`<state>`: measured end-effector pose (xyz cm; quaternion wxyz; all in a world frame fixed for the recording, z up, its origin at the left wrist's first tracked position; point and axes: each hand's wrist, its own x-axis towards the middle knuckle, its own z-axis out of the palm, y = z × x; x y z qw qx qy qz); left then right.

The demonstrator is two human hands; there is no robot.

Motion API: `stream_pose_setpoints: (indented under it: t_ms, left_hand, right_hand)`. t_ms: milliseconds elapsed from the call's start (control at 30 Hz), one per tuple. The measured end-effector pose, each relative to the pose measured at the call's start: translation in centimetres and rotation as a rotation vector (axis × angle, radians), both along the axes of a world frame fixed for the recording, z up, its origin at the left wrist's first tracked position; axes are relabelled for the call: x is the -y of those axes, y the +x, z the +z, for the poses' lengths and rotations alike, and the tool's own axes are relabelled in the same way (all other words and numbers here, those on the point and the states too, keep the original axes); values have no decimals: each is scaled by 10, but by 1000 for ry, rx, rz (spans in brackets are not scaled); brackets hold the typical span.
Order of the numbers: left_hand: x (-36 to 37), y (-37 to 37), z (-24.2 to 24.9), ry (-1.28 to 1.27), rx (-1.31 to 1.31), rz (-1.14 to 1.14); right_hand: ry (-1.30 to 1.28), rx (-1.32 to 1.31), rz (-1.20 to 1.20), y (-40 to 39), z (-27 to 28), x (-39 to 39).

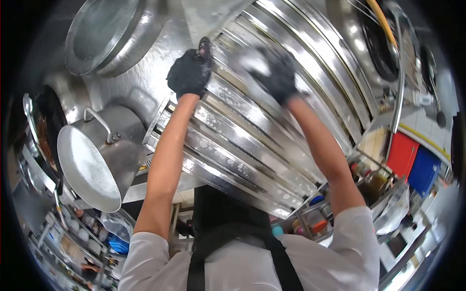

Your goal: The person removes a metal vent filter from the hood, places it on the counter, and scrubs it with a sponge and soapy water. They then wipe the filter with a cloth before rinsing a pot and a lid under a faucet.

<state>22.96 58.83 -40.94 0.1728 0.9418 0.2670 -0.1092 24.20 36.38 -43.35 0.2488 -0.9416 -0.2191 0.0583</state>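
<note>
A slatted stainless-steel hood filter (pixel 233 131) lies tilted across the counter before me, wet with drops and patches of foam. My left hand (pixel 191 72), in a black glove, is closed on the filter's upper left edge, its thumb raised. Over the slats, my right hand (pixel 276 72) is also black-gloved and smeared by motion. Its fingers look curled around a pale, blurred thing that I cannot make out. Left of the filter, a metal pot (pixel 124 138) with a loop handle holds whitish, foamy liquid.
A large round metal pan (pixel 104 36) sits on the steel counter (pixel 136 77) at upper left. Pans and utensils crowd the far left and upper right. Red (pixel 403 154) and blue panels (pixel 424 167) stand at right. Shelves with jars and containers (pixel 315 220) are below the filter.
</note>
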Motion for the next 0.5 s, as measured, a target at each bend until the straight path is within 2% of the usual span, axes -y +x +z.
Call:
stream_pose_setpoints:
  t_ms: [33, 67, 100, 167, 200, 267, 300, 333, 367, 400, 433, 467, 500]
  left_hand:
    - [-6, -5, -16, -15, 87, -68]
    - [-12, -11, -36, -54, 172, -146]
    - [-16, -7, -38, -38, 111, -169]
    - [-21, 1, -37, 15, 58, -170]
    - [-22, -6, -33, 50, 54, -139]
    - [-7, -7, -5, 36, 24, -95]
    - [-2, -7, 4, 23, -13, -26]
    - [-3, -9, 1, 18, -8, -32]
    - [-4, -10, -1, 10, -12, -15]
    - [-6, -8, -1, 5, -11, -2]
    - [-5, -7, 3, 0, -3, 0]
    - [-2, -12, 7, -4, -6, -12]
    - [-1, -13, 12, -6, -1, -23]
  right_hand:
    - [87, 61, -54, 19, -17, -39]
    - [10, -167, -37, 40, 2, -69]
    - [193, -232, -82, 42, 10, -82]
    - [79, 75, -109, 29, 11, -81]
    - [-14, 521, -132, 11, -36, -67]
    - [87, 71, -170, -35, -1, -1]
    - [-30, -114, -269, -62, 22, 39]
    - [-78, 74, -350, -97, -13, 91]
    - [16, 29, -358, -119, 0, 144]
    - [-46, 236, -418, -149, 14, 186]
    - [-87, 94, -641, -177, 8, 231]
    - [14, 132, -740, -195, 24, 256]
    - [-119, 266, -604, -212, 25, 287]
